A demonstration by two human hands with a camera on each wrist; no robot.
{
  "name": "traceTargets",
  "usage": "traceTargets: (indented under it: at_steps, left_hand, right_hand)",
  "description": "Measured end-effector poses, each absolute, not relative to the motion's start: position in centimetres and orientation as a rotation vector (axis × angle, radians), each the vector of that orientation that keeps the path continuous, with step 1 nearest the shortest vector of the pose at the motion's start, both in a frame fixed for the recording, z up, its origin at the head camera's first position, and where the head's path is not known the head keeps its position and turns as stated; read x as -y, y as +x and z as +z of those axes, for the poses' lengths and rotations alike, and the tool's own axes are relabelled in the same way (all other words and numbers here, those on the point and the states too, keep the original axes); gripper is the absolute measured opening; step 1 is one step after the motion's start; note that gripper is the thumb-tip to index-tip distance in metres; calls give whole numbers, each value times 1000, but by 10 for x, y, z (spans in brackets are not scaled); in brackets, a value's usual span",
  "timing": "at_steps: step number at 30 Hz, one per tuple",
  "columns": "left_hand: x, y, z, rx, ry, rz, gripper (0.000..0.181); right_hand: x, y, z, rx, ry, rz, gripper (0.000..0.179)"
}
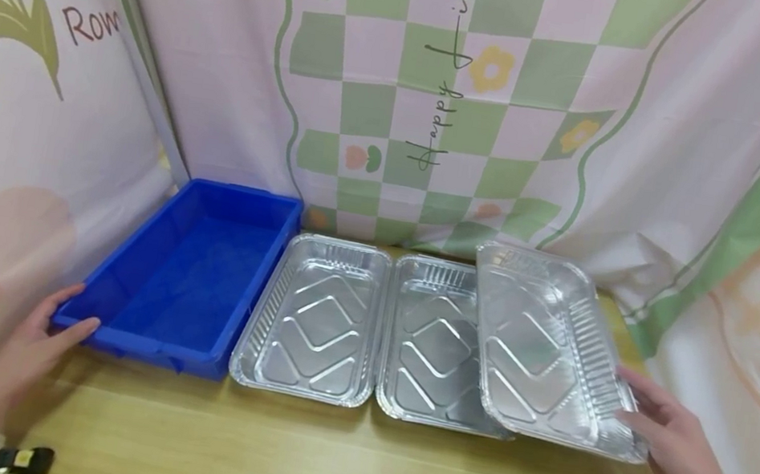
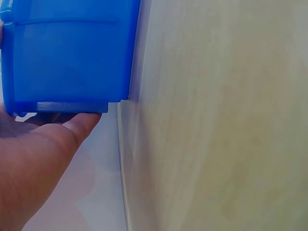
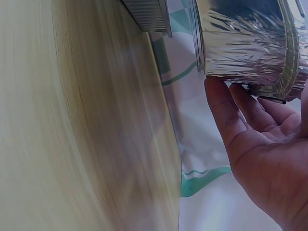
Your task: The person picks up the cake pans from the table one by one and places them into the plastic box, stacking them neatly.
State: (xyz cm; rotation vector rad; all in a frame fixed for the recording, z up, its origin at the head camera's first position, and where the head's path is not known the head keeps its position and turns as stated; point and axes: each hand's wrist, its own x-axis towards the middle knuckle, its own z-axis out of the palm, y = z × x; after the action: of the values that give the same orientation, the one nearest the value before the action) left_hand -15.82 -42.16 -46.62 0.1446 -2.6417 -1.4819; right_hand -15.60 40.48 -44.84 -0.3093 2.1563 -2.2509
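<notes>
A blue plastic bin (image 1: 189, 271) stands at the left of the table, and my left hand (image 1: 28, 350) grips its near left corner, the thumb at the front rim. From close up, the left wrist view shows the bin's side wall (image 2: 72, 62) with fingers under its rim. My right hand (image 1: 676, 436) holds an aluminium foil tray (image 1: 532, 347) by its right edge. That tray is tilted and raised, overlapping the middle foil tray (image 1: 433, 350). Fingertips lie against its foil side (image 3: 245, 57) in the right wrist view.
Another foil tray (image 1: 325, 318) sits between the bin and the middle tray. Light wood tabletop (image 1: 333, 465) runs along the front. Printed cloth (image 1: 426, 114) hangs behind and at both sides, close to the containers.
</notes>
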Motion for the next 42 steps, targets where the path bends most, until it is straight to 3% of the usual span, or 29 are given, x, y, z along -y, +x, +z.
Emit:
traceTargets:
  at_steps: [42]
  left_hand:
    - [418,-156,-463,2633,138,-1470,73]
  right_hand:
    - [-370,-170,-449,-2201,-407,-2196,59]
